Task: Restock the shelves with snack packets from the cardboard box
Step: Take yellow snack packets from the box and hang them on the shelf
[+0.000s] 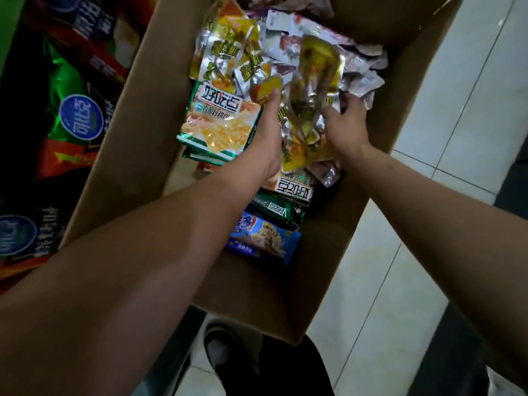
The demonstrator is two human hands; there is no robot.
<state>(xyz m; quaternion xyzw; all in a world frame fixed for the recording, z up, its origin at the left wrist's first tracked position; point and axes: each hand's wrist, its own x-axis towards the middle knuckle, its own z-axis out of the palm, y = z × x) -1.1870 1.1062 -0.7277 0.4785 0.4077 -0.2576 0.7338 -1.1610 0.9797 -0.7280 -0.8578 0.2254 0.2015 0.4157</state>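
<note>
An open cardboard box (137, 115) on the floor holds several snack packets. Both of my hands reach into its middle. My left hand (267, 132) lies against the right edge of a green-and-orange packet (220, 121), its fingers curled into small yellow and silver sachets (268, 87). My right hand (347, 124) grips a bunch of yellow and silver sachets (311, 81), one of them standing up above the pile. More silver sachets (357, 70) fill the far end. A blue cookie packet (263, 238) and green packets (274, 208) lie at the near end.
A shelf on the left holds large crisp bags, a green one (71, 110) and dark ones (25, 232). White floor tiles (457, 104) run along the right of the box. My shoe (225, 350) and dark trouser leg show below the box's near wall.
</note>
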